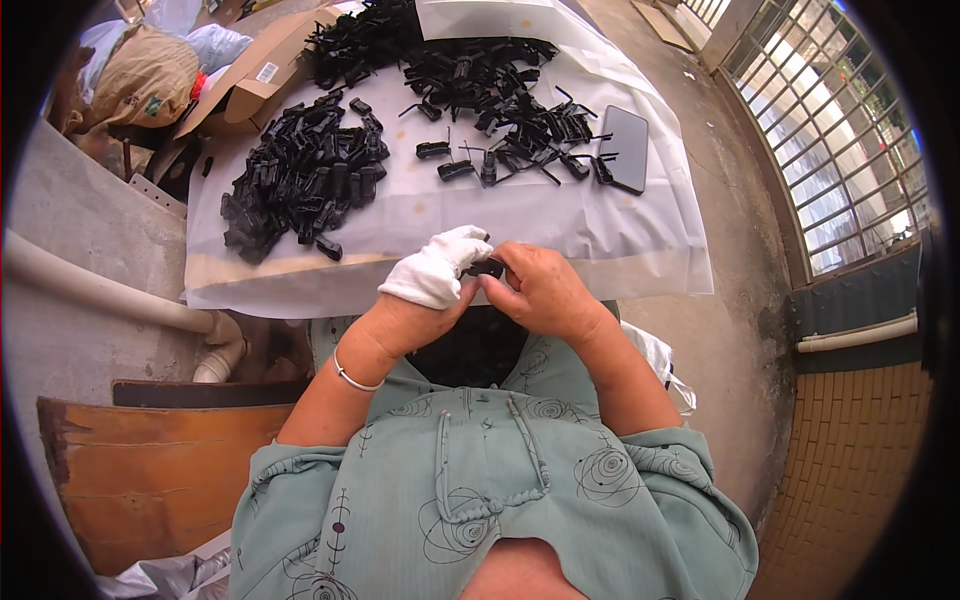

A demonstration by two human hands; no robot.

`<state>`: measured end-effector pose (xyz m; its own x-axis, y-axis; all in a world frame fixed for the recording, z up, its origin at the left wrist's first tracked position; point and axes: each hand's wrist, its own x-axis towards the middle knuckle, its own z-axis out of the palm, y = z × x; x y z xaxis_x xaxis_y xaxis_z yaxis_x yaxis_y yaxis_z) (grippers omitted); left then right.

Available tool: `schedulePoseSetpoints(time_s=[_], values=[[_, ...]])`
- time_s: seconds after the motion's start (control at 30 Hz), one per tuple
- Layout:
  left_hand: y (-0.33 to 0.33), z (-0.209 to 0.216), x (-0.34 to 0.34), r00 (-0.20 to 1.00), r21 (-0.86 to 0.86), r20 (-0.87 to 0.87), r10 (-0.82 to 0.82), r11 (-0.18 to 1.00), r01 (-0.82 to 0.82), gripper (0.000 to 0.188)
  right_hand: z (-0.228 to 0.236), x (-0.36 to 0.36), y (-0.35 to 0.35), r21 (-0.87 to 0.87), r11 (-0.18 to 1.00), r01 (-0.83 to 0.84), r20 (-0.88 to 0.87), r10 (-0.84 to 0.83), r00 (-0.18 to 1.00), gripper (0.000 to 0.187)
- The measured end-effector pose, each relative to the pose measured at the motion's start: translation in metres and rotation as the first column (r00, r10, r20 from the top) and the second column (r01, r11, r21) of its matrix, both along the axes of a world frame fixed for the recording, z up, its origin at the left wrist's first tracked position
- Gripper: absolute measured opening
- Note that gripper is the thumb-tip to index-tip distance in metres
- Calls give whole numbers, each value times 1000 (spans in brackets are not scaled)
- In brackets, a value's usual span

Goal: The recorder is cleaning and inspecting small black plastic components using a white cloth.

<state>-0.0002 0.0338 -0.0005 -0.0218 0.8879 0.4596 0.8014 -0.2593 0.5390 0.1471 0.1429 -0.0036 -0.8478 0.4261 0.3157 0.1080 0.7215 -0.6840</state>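
Observation:
Close together at the table's front edge, my two hands pinch one small black plastic part (486,268). My left hand (437,268) wears a white glove that leaves the thumb bare, and its fingers close on the part's left side. Bare, my right hand (545,285) grips the same part between thumb and forefinger. Much of the part is hidden by the fingers. Beyond my left hand lies a heap of black plastic parts (305,175). Farther right, a looser spread of black parts with thin stems (500,110) covers the table.
White sheeting (620,225) covers the table. A dark-screened phone (626,150) lies at its right side. An open cardboard box (262,85) and stuffed bags (140,75) stand at the far left. A barred window (830,130) is on the right; a white pipe (110,285) runs along the left wall.

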Motion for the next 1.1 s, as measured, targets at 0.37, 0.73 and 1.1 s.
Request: schedulePoseSetpoints(time_s=[0.37,0.73,1.1], values=[[-15,24,4,946,-365,325,-6,921,132,17,15,6,-2,-233,961,-150,136,185,973,25],[-13,3,7,678,-222,735,2,946,237,17,4,4,-5,-434,894,-109,27,134,991,22],[-9,3,4,383,-273,902,200,951,144,19,10,1,-16,-49,999,13,-276,-26,961,35]])
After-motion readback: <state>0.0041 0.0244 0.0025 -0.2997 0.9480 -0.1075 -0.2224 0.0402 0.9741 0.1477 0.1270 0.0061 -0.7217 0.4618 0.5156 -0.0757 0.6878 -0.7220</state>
